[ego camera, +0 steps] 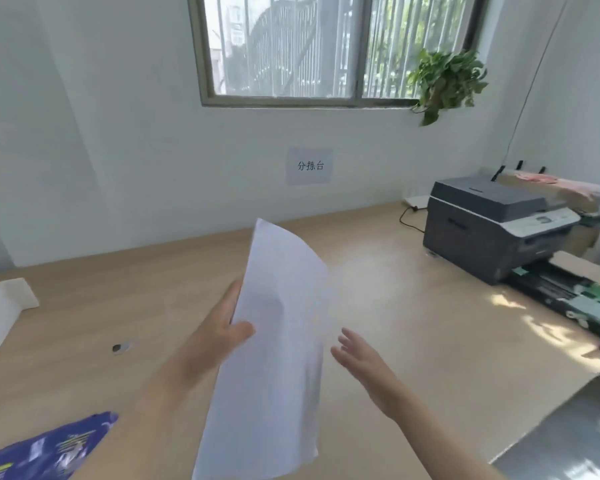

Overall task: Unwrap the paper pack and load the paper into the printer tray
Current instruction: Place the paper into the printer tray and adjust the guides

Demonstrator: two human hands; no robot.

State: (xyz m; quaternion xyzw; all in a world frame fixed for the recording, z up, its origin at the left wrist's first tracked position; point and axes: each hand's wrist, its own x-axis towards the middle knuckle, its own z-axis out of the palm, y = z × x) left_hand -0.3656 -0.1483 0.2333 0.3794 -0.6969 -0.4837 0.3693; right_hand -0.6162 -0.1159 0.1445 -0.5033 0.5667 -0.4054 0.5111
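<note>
My left hand (219, 332) grips a sheaf of white paper (274, 358) by its left edge, holding it up on end above the desk, thumb on the front. My right hand (361, 362) hovers just right of the sheets with fingers spread, holding nothing. The dark grey printer (482, 223) stands at the far right of the desk, and its black paper tray (568, 296) is pulled out toward the desk's right edge. The torn purple-blue wrapper (45, 448) lies at the bottom left corner.
The light wooden desk (413, 323) runs along a white wall under a window. A white box-like object (4, 306) lies at the left edge. A small dark cable hole (118, 348) marks the desk. A potted plant (444, 81) hangs by the window.
</note>
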